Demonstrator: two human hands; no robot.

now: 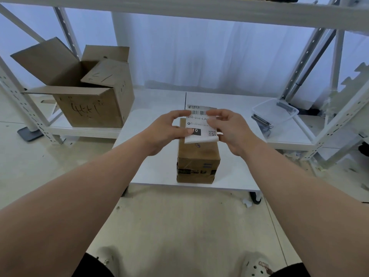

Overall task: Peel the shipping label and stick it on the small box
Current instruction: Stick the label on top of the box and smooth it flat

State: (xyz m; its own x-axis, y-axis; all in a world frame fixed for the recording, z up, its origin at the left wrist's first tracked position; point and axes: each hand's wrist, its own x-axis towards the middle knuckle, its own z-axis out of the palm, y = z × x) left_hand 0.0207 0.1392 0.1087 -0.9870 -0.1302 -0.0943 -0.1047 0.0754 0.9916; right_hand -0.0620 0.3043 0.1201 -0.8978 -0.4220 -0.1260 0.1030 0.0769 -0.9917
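From the head camera: both hands are up over the box (197, 156), which stands on the white table (155, 166). The label (199, 124) hangs upright between them, its long axis vertical, directly above the box top. Left hand (169, 130) pinches its left edge, right hand (229, 130) pinches the right, where the bottom corner curls off the backing. The box lies just below both sets of fingers, so sticking it looks like a straight move down.
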